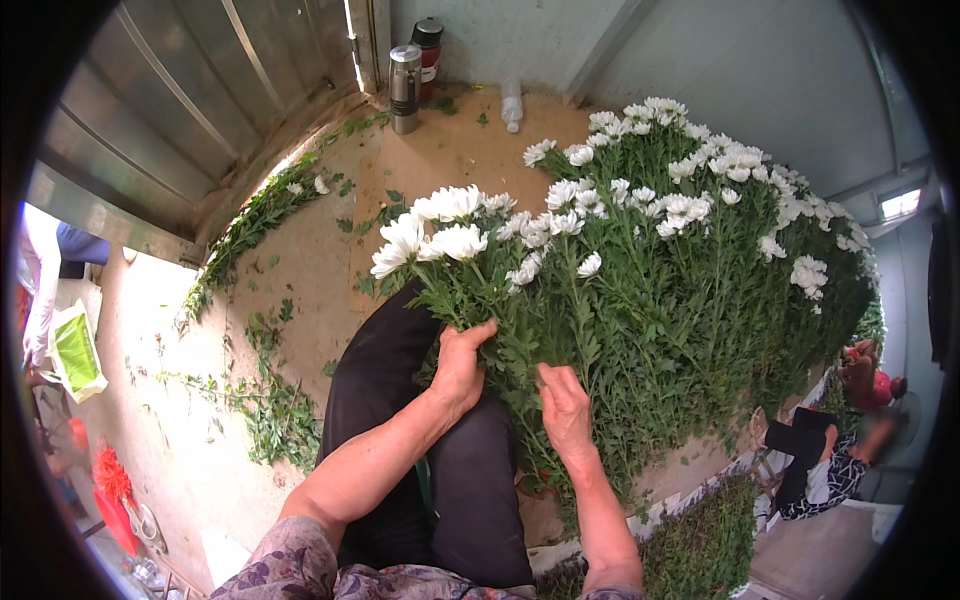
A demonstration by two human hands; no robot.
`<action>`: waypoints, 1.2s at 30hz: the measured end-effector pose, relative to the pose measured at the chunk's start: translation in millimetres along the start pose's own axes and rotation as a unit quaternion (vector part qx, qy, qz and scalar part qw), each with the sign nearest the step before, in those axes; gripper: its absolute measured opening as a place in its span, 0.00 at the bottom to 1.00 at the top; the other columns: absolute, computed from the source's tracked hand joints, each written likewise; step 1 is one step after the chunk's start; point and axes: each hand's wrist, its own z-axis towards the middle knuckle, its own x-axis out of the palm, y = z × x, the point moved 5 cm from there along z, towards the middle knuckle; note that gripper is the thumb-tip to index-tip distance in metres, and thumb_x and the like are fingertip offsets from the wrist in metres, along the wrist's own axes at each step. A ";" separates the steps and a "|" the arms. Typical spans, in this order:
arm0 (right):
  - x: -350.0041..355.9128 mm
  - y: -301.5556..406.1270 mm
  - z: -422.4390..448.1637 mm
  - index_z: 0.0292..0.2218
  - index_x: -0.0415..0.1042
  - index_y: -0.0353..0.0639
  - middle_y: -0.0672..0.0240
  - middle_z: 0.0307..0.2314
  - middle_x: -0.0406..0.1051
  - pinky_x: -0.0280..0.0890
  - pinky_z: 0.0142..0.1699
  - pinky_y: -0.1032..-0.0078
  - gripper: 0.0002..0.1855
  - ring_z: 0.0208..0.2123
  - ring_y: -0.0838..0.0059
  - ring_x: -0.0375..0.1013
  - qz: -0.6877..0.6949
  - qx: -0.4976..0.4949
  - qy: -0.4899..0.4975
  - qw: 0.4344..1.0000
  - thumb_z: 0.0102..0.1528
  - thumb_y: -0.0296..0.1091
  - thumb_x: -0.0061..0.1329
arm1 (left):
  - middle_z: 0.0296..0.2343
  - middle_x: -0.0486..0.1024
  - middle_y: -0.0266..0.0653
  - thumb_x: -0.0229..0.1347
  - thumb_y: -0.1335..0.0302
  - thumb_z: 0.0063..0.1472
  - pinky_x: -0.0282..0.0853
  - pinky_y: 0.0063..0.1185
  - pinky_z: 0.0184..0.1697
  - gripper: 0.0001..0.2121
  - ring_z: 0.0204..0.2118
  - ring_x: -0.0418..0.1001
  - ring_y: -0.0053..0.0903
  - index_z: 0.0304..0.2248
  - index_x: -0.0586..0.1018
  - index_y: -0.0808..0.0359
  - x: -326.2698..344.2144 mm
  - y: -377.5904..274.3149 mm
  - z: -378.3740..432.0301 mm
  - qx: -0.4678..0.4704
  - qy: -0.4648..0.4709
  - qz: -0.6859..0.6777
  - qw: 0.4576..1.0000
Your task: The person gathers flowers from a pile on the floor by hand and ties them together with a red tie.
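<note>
My left hand (459, 369) is wrapped around the stems of a bunch of white chrysanthemums (450, 225), just above my knees. The blooms point up and to the left, with green leaves below them. My right hand (564, 409) is at the leafy stems to the right of that bunch, its fingers curled and the tips slightly blurred. Whether a stem is pinched there, I cannot tell. A large heap of white chrysanthemums (675, 300) lies along my right side, blooms toward the wall and stems toward me.
Two flasks, one steel (405, 90) and one red (427, 64), stand by the wall near a clear plastic bottle (511, 106). Loose cuttings (281, 420) litter the floor at left, beside a metal door (180, 97). Another person (817, 465) sits at far right.
</note>
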 end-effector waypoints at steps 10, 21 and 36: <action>1.6 -29.5 18.1 0.37 0.73 0.36 0.59 0.37 0.72 0.66 0.44 0.62 0.08 0.39 0.59 0.70 -0.053 -0.027 -0.099 0.993 0.54 0.27 0.48 | 0.28 0.77 0.33 0.63 0.76 0.51 0.70 0.22 0.35 0.09 0.29 0.74 0.20 0.33 0.78 0.67 8.5 -7.9 0.3 0.051 0.025 0.038 0.998; 7.2 -133.3 1.9 0.47 0.67 0.31 0.54 0.40 0.71 0.64 0.46 0.68 0.16 0.41 0.57 0.70 0.057 0.219 -0.150 0.962 0.61 0.31 0.41 | 0.31 0.78 0.35 0.63 0.78 0.51 0.69 0.21 0.39 0.11 0.32 0.75 0.20 0.35 0.77 0.69 9.1 -5.5 3.6 0.026 0.033 0.041 0.998; -10.1 12.0 -13.2 0.39 0.70 0.33 0.56 0.29 0.67 0.66 0.32 0.68 0.13 0.29 0.54 0.70 -0.004 0.049 -0.092 0.995 0.50 0.16 0.48 | 0.34 0.76 0.35 0.53 0.82 0.51 0.67 0.23 0.42 0.14 0.39 0.72 0.21 0.40 0.75 0.69 23.1 2.3 0.8 -0.016 0.167 -0.028 0.985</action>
